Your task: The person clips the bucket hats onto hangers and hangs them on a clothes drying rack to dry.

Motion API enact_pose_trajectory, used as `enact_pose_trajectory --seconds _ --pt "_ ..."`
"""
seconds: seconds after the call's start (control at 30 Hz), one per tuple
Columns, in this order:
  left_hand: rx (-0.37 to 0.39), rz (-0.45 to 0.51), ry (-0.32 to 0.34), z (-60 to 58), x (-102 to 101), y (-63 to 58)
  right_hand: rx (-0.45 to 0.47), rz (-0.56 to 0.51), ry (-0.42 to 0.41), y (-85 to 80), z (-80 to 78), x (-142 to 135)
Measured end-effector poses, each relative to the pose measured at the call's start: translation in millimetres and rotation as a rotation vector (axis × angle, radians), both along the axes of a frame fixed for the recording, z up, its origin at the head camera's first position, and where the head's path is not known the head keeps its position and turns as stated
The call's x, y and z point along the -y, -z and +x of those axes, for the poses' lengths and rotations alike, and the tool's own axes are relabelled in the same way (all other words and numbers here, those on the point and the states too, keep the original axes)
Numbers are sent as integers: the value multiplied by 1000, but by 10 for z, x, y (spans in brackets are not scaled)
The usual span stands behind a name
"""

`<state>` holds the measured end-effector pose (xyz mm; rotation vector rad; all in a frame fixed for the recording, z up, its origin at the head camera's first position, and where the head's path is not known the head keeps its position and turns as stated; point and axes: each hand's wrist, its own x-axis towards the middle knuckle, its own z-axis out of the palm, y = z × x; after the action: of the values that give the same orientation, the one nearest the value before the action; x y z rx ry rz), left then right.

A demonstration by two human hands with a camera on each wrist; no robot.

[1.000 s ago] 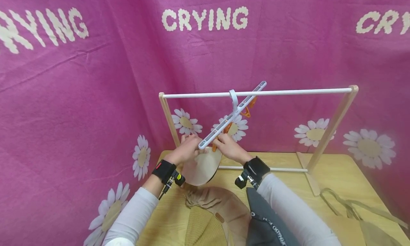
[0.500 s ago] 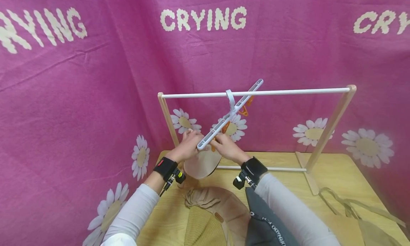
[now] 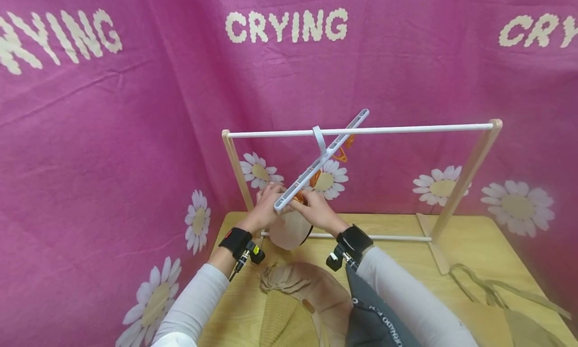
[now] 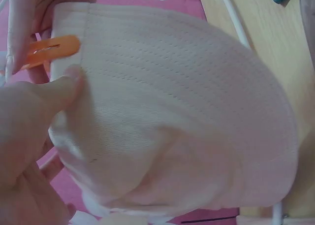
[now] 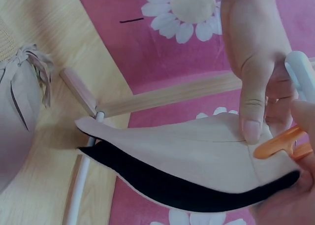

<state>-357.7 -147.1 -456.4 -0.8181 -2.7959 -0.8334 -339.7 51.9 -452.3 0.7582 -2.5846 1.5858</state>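
Observation:
My left hand [image 3: 265, 206] pinches a beige brimmed hat [image 4: 172, 116] along its edge, its thumb flat on the cloth in the left wrist view. Stitched rows run along the brim, and a black inside shows in the right wrist view. My right hand [image 3: 321, 211] grips an orange clip [image 5: 278, 142], whose tips lie over the hat's edge beside my left thumb. This clip belongs to a pale grey hanger [image 3: 304, 179], hooked on the rack's white rod and turned at a slant. Other orange clips [image 3: 339, 155] hang farther along it. Below the hands, the hat [image 3: 289, 229] hangs above the table.
The wooden rack [image 3: 467, 181] stands on the table [image 3: 478, 236] against a pink curtain [image 3: 406, 76]. In front lie a brown and mustard hat [image 3: 293, 317], a dark grey item with lettering [image 3: 372, 312] and a tan item with straps [image 3: 492, 317] at right.
The hanger and its hook have shifted a little left along the rod. The hat has risen slightly, and my right hand has moved left, closer to my left hand.

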Motion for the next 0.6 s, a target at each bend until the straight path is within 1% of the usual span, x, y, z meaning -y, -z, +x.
enact_pose_trajectory --seconds 0.13,0.2,0.33,0.43,0.5,0.6 --pt "80 97 -32 30 28 55 -3 -18 -32 29 -8 -12" --pt "107 144 -50 49 40 75 -11 -11 -41 46 -6 -27" --pt "105 210 -76 60 48 107 -42 20 -51 84 -9 -97" --pt "102 238 -91 70 56 136 -35 18 -47 126 -13 -179" --pt "94 246 -100 78 74 167 -22 14 -33 158 -22 -235" --pt "47 245 -111 102 105 201 4 27 22 189 -36 -314"
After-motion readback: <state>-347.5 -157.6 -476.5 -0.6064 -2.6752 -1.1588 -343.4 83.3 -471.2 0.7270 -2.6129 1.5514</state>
